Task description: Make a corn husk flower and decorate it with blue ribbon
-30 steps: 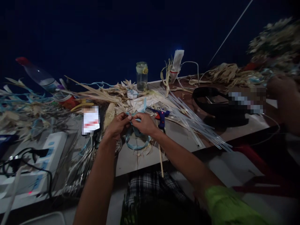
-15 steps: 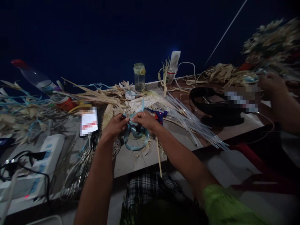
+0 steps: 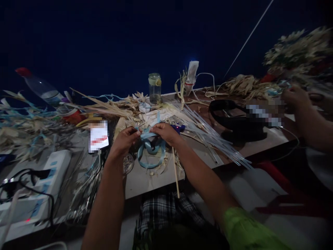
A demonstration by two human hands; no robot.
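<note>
A light-blue ribbon [image 3: 151, 164] stretches between my two hands and hangs in a loop over the table. My left hand [image 3: 127, 139] pinches it with thumb and forefinger. On the other side, my right hand [image 3: 165, 132] also has the ribbon between thumb and fingers. One ribbon end sticks up above my right hand. Just behind that hand lies a blue glue gun [image 3: 179, 128] with a small red light, partly hidden. Dried husk strips [image 3: 135, 111] are heaped beyond my hands. A thin wooden stick [image 3: 176, 173] extends past the table's front edge.
A lidded bottle [image 3: 155, 88] stands at the back. Clear glue sticks [image 3: 215, 133] lie to the right, near a black headband-like object [image 3: 234, 118]. A phone [image 3: 99, 138], power strip [image 3: 49, 187] and wires are left. Another person's hand [image 3: 296, 99] is far right.
My hands have drawn slightly apart, and a wider stretch of the ribbon now shows between them. The other person's hand at the right has shifted slightly in view.
</note>
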